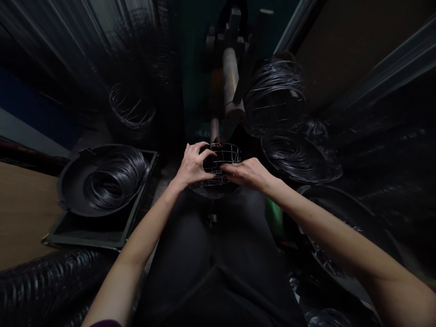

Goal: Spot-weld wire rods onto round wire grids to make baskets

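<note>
A small round wire basket (230, 153) sits low in front of the machine's rod, just above my lap. My left hand (195, 164) grips its left side, fingers curved over the rim and thumb along the lower wires. Against the right side is my right hand (248, 173), thumb and fingers pinched together near the basket's wires. What lies between those fingertips is too small and dark to make out. Directly behind the basket, a thin metal rod (214, 129) of the machine (231, 77) comes down close to the rim.
On the left, a black basin (73, 190) with wire rings (117, 177) rests on a green-edged tray (91, 236). Wire hoops (277, 84) stack at the right, above another basin of wire rings (286, 152). A dark basin (361, 209) with metal pieces stands beside my right forearm.
</note>
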`<state>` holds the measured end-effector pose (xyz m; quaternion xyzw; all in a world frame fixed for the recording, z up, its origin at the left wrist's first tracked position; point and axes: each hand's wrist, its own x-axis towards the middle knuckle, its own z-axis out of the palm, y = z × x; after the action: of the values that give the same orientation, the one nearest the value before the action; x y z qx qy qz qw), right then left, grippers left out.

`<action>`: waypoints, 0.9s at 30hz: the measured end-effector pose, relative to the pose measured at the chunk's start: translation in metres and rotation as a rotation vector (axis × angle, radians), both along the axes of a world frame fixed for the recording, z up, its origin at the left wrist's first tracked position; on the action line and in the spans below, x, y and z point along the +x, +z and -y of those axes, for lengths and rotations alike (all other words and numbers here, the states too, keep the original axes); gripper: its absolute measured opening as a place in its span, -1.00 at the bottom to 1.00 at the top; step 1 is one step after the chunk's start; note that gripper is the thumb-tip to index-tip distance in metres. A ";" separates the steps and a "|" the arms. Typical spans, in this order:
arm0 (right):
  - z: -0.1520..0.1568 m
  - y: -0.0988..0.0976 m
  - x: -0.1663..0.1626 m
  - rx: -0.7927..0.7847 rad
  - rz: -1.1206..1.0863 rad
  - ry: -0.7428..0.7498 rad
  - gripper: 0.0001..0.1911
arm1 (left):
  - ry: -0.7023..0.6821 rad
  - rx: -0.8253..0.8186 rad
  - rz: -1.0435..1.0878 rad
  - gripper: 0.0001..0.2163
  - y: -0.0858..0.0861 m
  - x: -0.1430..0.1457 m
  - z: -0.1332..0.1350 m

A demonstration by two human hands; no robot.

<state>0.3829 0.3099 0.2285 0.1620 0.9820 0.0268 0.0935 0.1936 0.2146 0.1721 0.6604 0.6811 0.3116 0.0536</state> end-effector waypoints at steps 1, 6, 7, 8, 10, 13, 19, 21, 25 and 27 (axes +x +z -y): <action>-0.001 0.000 0.000 0.003 -0.010 0.002 -0.65 | 0.000 -0.004 0.001 -0.46 0.001 -0.001 0.000; -0.003 0.003 -0.001 0.029 -0.040 0.035 -0.63 | 0.008 -0.017 0.005 -0.44 0.006 -0.002 -0.002; -0.004 0.003 -0.001 0.032 -0.045 0.034 -0.63 | 0.010 -0.020 0.007 -0.43 0.007 -0.002 -0.003; -0.004 0.004 -0.002 0.036 -0.050 0.032 -0.63 | 0.012 -0.022 0.008 -0.42 0.008 -0.002 -0.003; -0.006 0.004 -0.002 0.041 -0.064 0.029 -0.63 | 0.012 -0.022 0.007 -0.42 0.010 -0.003 -0.005; -0.009 0.004 -0.003 0.021 -0.086 0.019 -0.64 | 0.011 -0.024 0.011 -0.42 0.011 -0.004 -0.007; -0.011 0.007 -0.007 -0.069 -0.138 -0.025 -0.68 | 0.001 -0.020 0.039 -0.46 0.011 -0.008 -0.012; -0.010 0.008 -0.006 -0.083 -0.136 -0.033 -0.67 | -0.008 -0.028 0.057 -0.46 0.011 -0.010 -0.012; -0.009 0.004 -0.003 -0.081 -0.149 -0.035 -0.64 | 0.001 -0.013 0.091 -0.44 0.014 -0.011 -0.013; -0.011 0.000 -0.002 -0.049 -0.165 -0.061 -0.62 | 0.011 0.005 0.120 -0.45 0.015 -0.012 -0.016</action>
<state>0.3813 0.3209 0.2283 0.1910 0.9814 -0.0135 0.0169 0.1818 0.2305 0.1869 0.6367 0.6795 0.3529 0.0910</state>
